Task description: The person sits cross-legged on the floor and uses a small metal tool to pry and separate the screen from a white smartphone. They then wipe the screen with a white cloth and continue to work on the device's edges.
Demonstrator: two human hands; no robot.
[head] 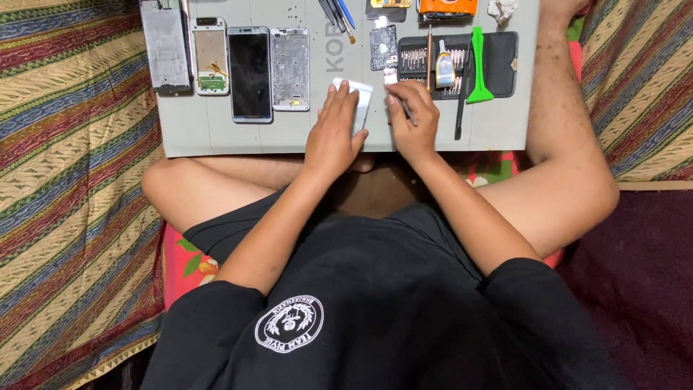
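My left hand (333,130) clamps a white phone frame (359,102) on the grey work mat (216,130), long axis running near to far. My right hand (413,119), just right, pinches a thin tool (405,108).

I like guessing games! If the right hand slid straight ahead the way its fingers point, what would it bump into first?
Probably the small dark circuit board just beyond the right hand, beside the black tool pouch. Heights are hard to judge.
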